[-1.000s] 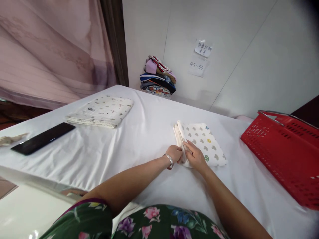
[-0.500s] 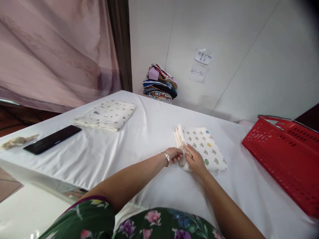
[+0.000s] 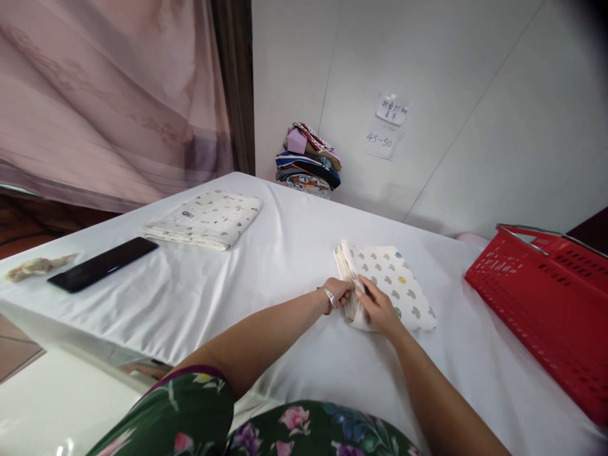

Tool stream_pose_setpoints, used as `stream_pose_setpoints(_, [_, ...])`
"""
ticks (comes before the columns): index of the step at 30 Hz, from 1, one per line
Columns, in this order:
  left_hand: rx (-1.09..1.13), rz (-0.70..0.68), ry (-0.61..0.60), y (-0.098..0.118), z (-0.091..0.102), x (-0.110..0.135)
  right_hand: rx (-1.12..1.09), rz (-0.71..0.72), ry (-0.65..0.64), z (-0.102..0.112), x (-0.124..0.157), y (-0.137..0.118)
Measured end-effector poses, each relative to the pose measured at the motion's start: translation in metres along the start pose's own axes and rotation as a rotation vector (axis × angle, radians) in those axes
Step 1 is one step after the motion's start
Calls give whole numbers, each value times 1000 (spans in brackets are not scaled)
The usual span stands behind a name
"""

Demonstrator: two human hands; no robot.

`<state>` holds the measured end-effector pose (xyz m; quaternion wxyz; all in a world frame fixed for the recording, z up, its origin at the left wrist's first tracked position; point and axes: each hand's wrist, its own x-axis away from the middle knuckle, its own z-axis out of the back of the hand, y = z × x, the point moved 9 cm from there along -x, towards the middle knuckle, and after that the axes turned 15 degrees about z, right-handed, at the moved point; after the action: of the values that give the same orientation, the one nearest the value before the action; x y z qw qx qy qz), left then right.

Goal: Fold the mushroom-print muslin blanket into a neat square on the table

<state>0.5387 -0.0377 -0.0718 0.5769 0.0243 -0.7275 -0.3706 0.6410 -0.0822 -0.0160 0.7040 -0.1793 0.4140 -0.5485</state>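
A folded white cloth (image 3: 403,285) with grey mushroom prints and a few coloured ones lies on the table in front of me. Its left side is bunched into a thick layered fold. My left hand (image 3: 339,292), with a silvery band at the wrist, is closed on that folded edge; part of its fingers is hidden in the fabric. From the right, my right hand (image 3: 380,309) grips the same fold, fingers bent over the cloth close to the left hand. Farther left rests another folded white cloth (image 3: 209,218) with small dark prints.
The table has a white cover (image 3: 294,253). At the left lie a black phone-like slab (image 3: 104,263) and a beige twisted bundle (image 3: 40,266). A red plastic basket (image 3: 546,304) stands on the right. Behind the far edge is a pile of folded fabrics (image 3: 308,161) against the wall.
My left hand has pushed slightly further into the fold and its fingers look more closed. The right hand stays on the cloth. The whole view has shifted a little.
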Motion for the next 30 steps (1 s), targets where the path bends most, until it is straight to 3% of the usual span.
stream_pose_setpoints(3, [-39, -22, 33, 3, 0, -1, 7, -51, 16, 14, -7, 11])
stream_pose_setpoints(7, [-86, -44, 16, 5, -2, -4, 392, -34, 36, 38, -19, 30])
stream_pose_setpoints(10, [-104, -94, 10, 7, 0, -4, 575, -68, -27, 37, -20, 53])
stream_pose_setpoints(19, [-240, -178, 150, 8, 25, -12, 579, -141, -141, 30, -20, 67])
stream_pose_setpoints(22, [-299, -192, 197, 10, 30, -11, 575, -178, -200, 40, -24, 70])
stream_pose_setpoints(26, [-367, -263, 280, 15, 39, -3, 692, -266, -178, 61, -19, 78])
stream_pose_setpoints(30, [-469, -293, 329, 18, 43, 4, 695, -341, -230, 59, -10, 86])
